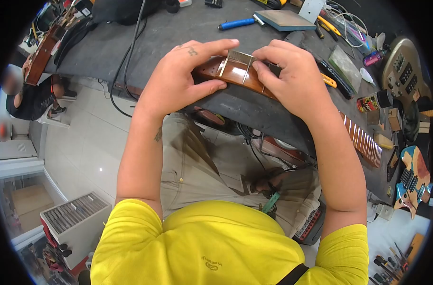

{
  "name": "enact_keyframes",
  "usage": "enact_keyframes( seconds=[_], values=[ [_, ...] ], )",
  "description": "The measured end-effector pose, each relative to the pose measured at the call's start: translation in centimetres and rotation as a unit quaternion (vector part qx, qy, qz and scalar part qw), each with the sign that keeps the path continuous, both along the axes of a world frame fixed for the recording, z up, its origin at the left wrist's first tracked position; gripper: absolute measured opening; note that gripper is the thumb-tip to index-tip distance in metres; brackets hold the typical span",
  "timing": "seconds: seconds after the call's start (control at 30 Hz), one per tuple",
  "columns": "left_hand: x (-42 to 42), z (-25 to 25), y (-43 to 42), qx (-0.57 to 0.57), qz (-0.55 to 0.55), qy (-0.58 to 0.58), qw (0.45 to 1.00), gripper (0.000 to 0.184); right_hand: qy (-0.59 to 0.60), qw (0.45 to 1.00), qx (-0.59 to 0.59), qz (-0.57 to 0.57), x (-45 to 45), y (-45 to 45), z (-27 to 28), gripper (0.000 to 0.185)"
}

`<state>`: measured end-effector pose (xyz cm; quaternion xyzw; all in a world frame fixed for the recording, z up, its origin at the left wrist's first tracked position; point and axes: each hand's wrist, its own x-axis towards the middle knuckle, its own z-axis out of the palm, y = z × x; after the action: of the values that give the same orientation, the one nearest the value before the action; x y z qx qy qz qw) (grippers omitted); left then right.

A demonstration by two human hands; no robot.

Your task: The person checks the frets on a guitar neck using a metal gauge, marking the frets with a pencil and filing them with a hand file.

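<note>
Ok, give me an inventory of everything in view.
workbench: one, dark, across top
guitar neck: one, brown, under both hands
flat tool: one, grey, between the hands
slim tool: one, blue, upper centre
can: one, multicoloured, right
guitar bodies: two, gold and blue-tan, right
cable strands: two, black, upper left
person: one, dark clothing, left
small clutter: uncountable, mixed, upper right
shirt: one, yellow, bottom
left hand: one, bare, on neck
right hand: one, bare, by flat tool

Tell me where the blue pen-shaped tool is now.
In the head view, the blue pen-shaped tool lies at top centre on the dark bench, beyond the left hand and just left of the flat rectangular block.
</note>
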<state>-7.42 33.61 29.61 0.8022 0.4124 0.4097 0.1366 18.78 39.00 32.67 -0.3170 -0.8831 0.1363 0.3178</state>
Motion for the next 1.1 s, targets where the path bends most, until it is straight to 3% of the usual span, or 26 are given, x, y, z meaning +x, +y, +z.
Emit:
enact_keyframes(
  seconds=[0.57, 0.63, 0.7, 0.73, 0.83, 0.9, 0.97, 1.0, 1.03, 1.1],
  values=[
    [-0.4, 0.0, -0.1, -0.004, -0.008, 0.027, 1.0, 0.073, 0.009, 1.0, -0.012, -0.007, -0.1, 0.2, 0.0, 0.015],
    [-0.1, 0.0, 0.3, -0.017, -0.013, 0.023, 0.999, 0.075, 0.021, 1.0, 0.016, 0.007, 0.1, 0.4, -0.2, 0.013],
    [0.3, -0.4, 0.6, 0.061, -0.013, -0.009, 0.998, 0.084, 0.012, 0.999, 0.04, -0.024, 0.1, 0.4, 0.1, 0.012],
    [0.5, -0.4, 0.5, 0.048, -0.003, -0.034, 0.998, 0.094, 0.012, 0.998, 0.048, -0.031, 0.0, 0.6, 0.2, 0.012],
    [1.4, 0.4, -0.3, 0.005, 0.057, -0.08, 0.995, 0.097, -0.001, 0.991, 0.081, -0.11, -0.2, 1.5, -0.2, 0.015],
    [0.9, 0.0, 0.5, 0.025, 0.031, -0.063, 0.997, 0.095, 0.05, 0.97, 0.198, -0.133, -0.3, 2.1, -0.4, 0.018],
    [0.5, 0.2, 0.5, -0.012, 0.042, 0.04, 0.998, 0.09, 0.066, 0.968, 0.203, -0.134, 1.1, 2.2, 0.9, 0.023],
    [0.6, 0.3, 0.4, -0.019, 0.044, 0.034, 0.998, 0.078, 0.05, 0.985, 0.087, -0.139, 2.6, 2.1, 2.6, 0.023],
    [0.6, 0.4, 0.4, -0.018, 0.042, 0.033, 0.998, 0.078, 0.034, 0.989, -0.031, -0.14, 4.4, 2.0, 4.0, 0.023],
    [0.3, 0.3, 0.3, -0.032, 0.035, 0.037, 0.998, 0.068, -0.022, 0.995, -0.053, -0.082, 9.4, 3.9, 5.8, 0.023]
  ],
)
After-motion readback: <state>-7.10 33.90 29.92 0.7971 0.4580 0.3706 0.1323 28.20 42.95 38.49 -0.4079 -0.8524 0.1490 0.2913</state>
